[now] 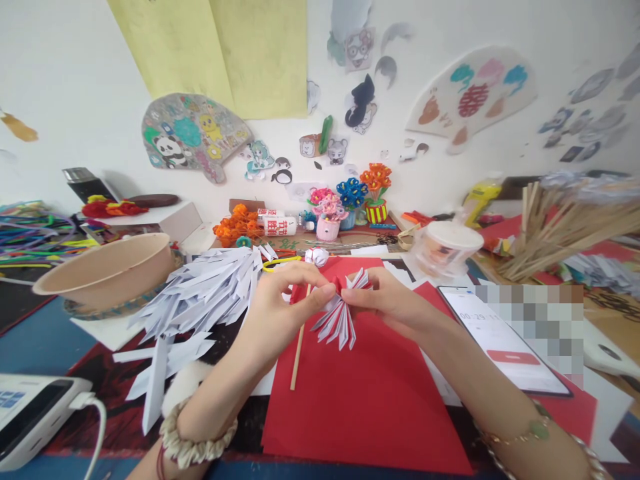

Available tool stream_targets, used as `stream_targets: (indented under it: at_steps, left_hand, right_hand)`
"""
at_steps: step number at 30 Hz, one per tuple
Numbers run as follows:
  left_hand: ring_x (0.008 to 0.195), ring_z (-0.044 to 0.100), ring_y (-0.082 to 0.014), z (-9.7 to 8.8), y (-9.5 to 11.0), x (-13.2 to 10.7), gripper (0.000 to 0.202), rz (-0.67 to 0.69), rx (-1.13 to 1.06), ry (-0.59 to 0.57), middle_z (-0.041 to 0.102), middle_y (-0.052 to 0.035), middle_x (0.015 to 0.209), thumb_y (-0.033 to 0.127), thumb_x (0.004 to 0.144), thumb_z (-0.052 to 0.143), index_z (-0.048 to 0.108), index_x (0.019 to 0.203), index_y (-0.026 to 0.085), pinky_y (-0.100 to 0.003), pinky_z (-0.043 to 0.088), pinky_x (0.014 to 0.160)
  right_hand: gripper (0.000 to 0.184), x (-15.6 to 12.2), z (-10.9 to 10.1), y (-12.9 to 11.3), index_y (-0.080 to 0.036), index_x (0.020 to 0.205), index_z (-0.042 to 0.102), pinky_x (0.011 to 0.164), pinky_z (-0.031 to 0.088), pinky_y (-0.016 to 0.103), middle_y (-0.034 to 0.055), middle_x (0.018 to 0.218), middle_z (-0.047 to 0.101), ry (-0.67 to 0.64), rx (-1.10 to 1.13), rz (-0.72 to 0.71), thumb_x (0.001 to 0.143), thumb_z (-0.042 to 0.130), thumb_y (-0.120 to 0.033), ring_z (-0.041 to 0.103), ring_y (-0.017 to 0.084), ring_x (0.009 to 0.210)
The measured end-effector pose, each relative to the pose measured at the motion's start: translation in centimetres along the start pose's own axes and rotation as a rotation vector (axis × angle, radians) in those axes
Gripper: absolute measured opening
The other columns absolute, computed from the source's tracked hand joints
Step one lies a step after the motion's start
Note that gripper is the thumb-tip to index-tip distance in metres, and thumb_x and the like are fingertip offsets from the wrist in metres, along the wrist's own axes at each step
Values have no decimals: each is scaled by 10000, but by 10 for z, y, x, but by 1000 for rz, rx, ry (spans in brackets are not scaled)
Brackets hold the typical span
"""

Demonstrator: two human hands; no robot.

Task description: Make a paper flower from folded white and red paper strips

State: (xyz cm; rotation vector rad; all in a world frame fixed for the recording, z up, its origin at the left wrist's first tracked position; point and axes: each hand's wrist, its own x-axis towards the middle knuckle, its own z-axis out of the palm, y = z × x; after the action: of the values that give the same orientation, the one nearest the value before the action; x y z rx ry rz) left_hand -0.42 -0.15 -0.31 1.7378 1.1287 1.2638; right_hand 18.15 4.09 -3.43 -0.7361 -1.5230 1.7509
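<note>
My left hand (284,300) and my right hand (387,300) meet over a red paper sheet (370,393). Both pinch a bundle of folded white paper strips (338,321) that fans out downward, with a bit of red at its top. A thin wooden stick (299,350) runs down from my left fingers onto the red sheet. Its upper end is topped by a small white paper ball (317,256). A pile of similar white folded strips (200,293) lies to the left of my left hand.
A tan paper bowl (107,267) stands at left, a phone (505,340) with a timer lies at right. A clear lidded cup (444,248), a heap of wooden sticks (565,230), paper flower pots (350,200) and a glue bottle (280,225) stand behind. A white device (30,417) sits at bottom left.
</note>
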Motion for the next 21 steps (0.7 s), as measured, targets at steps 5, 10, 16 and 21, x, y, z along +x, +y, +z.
stream_targets:
  at_steps: [5, 10, 16, 21]
  left_hand:
    - [893, 610, -203, -2, 1, -1, 31, 158, 178, 58, 704, -15, 895, 256, 761, 782, 762, 738, 250, -368, 404, 851]
    - [873, 565, -204, -4, 4, -2, 43, 401, 471, 103, 701, -10, 912, 227, 783, 771, 757, 761, 261, -374, 378, 803]
    - [878, 519, -235, -5, 8, -3, 90, 440, 627, 106, 676, -51, 954, 201, 831, 704, 739, 752, 224, -397, 361, 780]
    - [918, 519, -232, -8, 10, -1, 79, 311, 571, -5, 673, -32, 967, 213, 816, 719, 734, 742, 233, -389, 344, 794]
  right_hand:
    - [346, 0, -1, 0, -149, 749, 747, 630, 532, 265, 48, 721, 725, -7, 39, -23, 719, 814, -487, 642, 136, 640]
    - [308, 0, 0, 0, -156, 748, 743, 613, 530, 270, 26, 695, 707, 7, 64, -88, 740, 809, -456, 635, 135, 621]
    - [243, 0, 1, -1, -171, 823, 746, 740, 536, 279, 15, 826, 733, -23, 30, -110, 678, 874, -318, 670, 145, 765]
    - [227, 0, -2, -2, -169, 808, 756, 673, 542, 285, 16, 769, 736, -21, -10, -80, 678, 869, -317, 664, 149, 708]
